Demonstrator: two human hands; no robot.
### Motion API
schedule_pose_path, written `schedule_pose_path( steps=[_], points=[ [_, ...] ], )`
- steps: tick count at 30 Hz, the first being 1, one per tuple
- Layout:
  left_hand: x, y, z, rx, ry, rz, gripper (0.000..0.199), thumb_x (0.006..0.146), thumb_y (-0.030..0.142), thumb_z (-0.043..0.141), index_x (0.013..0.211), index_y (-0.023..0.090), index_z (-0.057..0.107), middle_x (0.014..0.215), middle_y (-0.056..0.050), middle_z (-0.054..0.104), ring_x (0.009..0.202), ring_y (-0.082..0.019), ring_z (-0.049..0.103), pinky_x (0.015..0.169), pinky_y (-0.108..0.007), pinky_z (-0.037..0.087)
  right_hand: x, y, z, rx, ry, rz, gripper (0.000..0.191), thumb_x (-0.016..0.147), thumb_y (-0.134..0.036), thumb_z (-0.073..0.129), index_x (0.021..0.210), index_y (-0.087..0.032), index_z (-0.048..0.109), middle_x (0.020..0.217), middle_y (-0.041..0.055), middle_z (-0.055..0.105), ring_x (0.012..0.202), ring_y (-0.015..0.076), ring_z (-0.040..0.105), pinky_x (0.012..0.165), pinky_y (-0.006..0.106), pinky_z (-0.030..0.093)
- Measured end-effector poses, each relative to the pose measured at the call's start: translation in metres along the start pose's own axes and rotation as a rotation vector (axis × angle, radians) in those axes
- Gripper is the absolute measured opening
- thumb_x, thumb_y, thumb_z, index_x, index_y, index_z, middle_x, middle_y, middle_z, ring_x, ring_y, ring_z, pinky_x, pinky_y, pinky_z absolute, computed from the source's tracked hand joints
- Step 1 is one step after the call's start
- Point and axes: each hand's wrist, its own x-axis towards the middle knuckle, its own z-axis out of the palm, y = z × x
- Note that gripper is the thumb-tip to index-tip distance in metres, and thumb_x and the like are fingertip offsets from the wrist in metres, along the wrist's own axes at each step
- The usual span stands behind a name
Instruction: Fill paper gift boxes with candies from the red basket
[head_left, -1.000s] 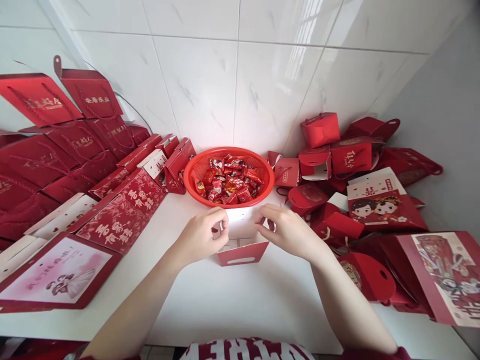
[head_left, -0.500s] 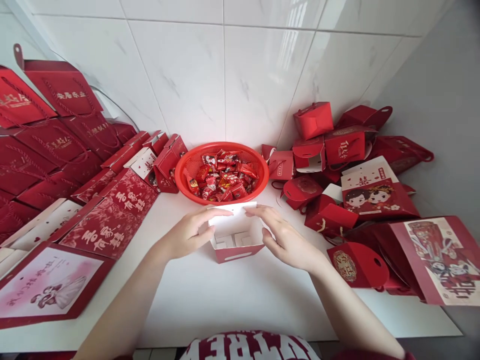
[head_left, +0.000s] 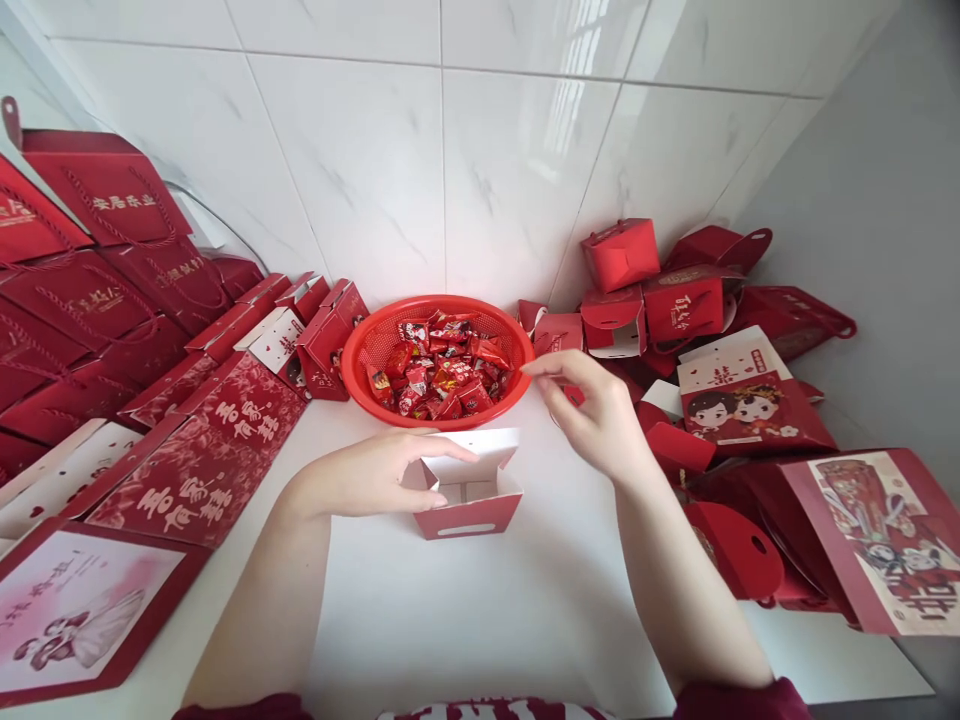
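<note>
A small red gift box (head_left: 465, 517) with a white inside stands upright on the table, its top uncovered and its back flap raised. My left hand (head_left: 386, 470) holds the box at its left side, thumb by the front opening and fingers reaching across to the back flap. Raised off the box, my right hand (head_left: 589, 410) is at the right rim of a red plastic basket (head_left: 360, 385), fingers apart and nothing in them. Several red-wrapped candies (head_left: 450, 370) lie in that basket, behind the gift box.
Rows of red gift boxes (head_left: 225, 420) line the left side, with rope-handled red boxes (head_left: 112, 285) stacked beyond. A loose pile of red boxes (head_left: 686, 305) fills the right side. A large printed box (head_left: 877, 540) lies near the right edge. The tiled wall (head_left: 360, 160) stands behind.
My right hand has left the gift box and moved up and right to the basket's rim. My left hand stays on the box. The view has shifted slightly.
</note>
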Motion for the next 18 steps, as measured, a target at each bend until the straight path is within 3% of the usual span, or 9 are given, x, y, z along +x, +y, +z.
schedule_pose_path(
  steps=[2,4,5,8,11,14,18],
  points=[
    [-0.001,-0.002,0.0,-0.053,0.028,-0.002,0.046,0.077,0.026,0.071,0.122,0.035,0.067,0.121,0.001,0.069,0.095,-0.023,0.071,0.077,-0.027,0.055,0.028,0.016,0.002,-0.069,-0.059,0.075,0.026,0.093,-0.019,0.045,0.109,-0.022,0.065,0.114,0.006,0.068,0.105,0.0216,0.064,0.092,0.036,0.05],
    [-0.002,-0.004,0.0,-0.059,0.049,0.0,0.046,0.075,0.025,0.072,0.12,0.035,0.068,0.12,0.001,0.07,0.088,-0.021,0.072,0.073,-0.026,0.056,0.056,0.036,0.012,-0.194,-0.242,0.187,0.03,0.093,-0.016,0.042,0.109,-0.02,0.067,0.117,0.0075,0.069,0.109,0.0223,0.063,0.096,0.036,0.046],
    [-0.002,-0.005,0.0,-0.044,0.051,0.003,0.045,0.076,0.025,0.073,0.12,0.035,0.068,0.12,0.001,0.07,0.088,-0.021,0.072,0.073,-0.025,0.055,0.069,0.046,0.019,-0.262,-0.33,0.241,0.032,0.094,-0.013,0.039,0.109,-0.018,0.067,0.119,0.0089,0.068,0.113,0.0226,0.061,0.099,0.036,0.044],
    [-0.002,-0.007,0.0,0.022,0.028,-0.011,0.044,0.077,0.027,0.072,0.121,0.035,0.067,0.121,0.001,0.069,0.102,-0.023,0.068,0.082,-0.026,0.054,0.098,0.072,0.048,-0.301,-0.412,0.28,0.025,0.09,-0.014,0.05,0.109,-0.014,0.066,0.119,0.0139,0.068,0.113,0.0262,0.062,0.098,0.036,0.043],
    [-0.001,-0.004,-0.001,0.043,-0.028,-0.066,0.044,0.08,0.03,0.07,0.123,0.035,0.065,0.124,0.0,0.066,0.107,-0.023,0.066,0.087,-0.028,0.052,0.11,0.088,0.08,-0.303,-0.442,0.328,0.04,0.08,-0.019,0.069,0.118,-0.009,0.061,0.121,0.0207,0.066,0.111,0.0325,0.062,0.093,0.04,0.047],
    [0.0,0.001,-0.002,0.035,-0.059,-0.116,0.044,0.08,0.031,0.07,0.123,0.035,0.064,0.124,0.0,0.065,0.104,-0.022,0.066,0.089,-0.029,0.051,0.11,0.094,0.101,-0.283,-0.399,0.391,0.039,0.08,-0.017,0.068,0.117,-0.006,0.06,0.119,0.0265,0.065,0.108,0.037,0.063,0.089,0.044,0.047],
    [0.0,0.009,-0.002,0.074,0.021,-0.095,0.034,0.083,0.03,0.068,0.116,0.033,0.068,0.12,0.0,0.065,0.103,-0.02,0.065,0.091,-0.029,0.05,0.102,0.085,0.094,-0.15,-0.258,0.37,0.028,0.093,-0.019,0.05,0.118,-0.014,0.059,0.121,0.0185,0.066,0.117,0.03,0.06,0.097,0.041,0.044]
  ],
)
